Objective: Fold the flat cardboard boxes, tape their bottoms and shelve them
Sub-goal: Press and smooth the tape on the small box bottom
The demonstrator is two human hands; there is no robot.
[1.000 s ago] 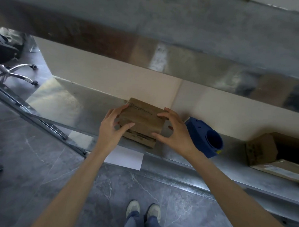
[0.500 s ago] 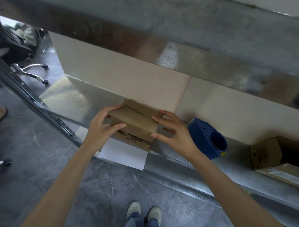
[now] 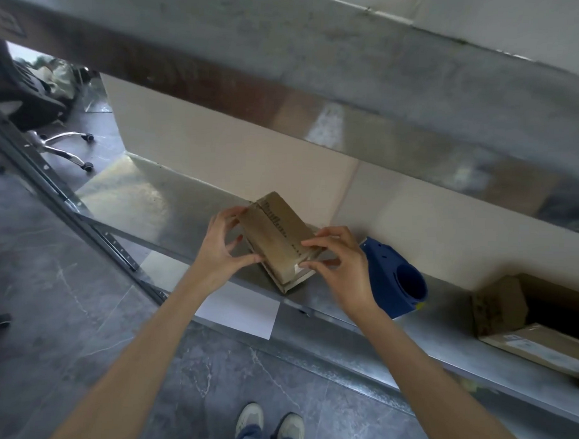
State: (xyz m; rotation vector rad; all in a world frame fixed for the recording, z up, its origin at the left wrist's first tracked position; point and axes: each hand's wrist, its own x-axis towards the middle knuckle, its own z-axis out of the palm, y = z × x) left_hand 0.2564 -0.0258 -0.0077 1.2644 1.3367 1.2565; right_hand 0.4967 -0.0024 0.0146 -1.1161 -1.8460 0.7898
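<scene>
Head view, looking down past both forearms.

Small brown cardboard box (image 3: 277, 242) at the front of the metal shelf (image 3: 169, 210), middle of frame, just left of a blue plastic part (image 3: 391, 277). Folded shut, seam and a line of dark print on the upper face. Long axis diagonal: far end toward the back left and the beige wall, near end toward the front right, with the near corner at the shelf's front lip. Print along that same axis. Upper face tilted slightly toward the camera; contact between the underside and the shelf not clear.

Left hand (image 3: 220, 249) at the box's left long side: fingertips curled over the far left corner, thumb pressed against the near left edge, gripping the box. Forearm up from lower left.

Right hand (image 3: 342, 264) at the near right end: fingertips on the upper face, thumb on the end below, pinching the box. Forearm up from lower right.

Elsewhere: open carton (image 3: 526, 316) further right on the same shelf, well apart. White sheet (image 3: 241, 310) below the shelf edge. Office chair (image 3: 38, 102) at far left. Two shoes (image 3: 269, 427) on grey floor at bottom.
</scene>
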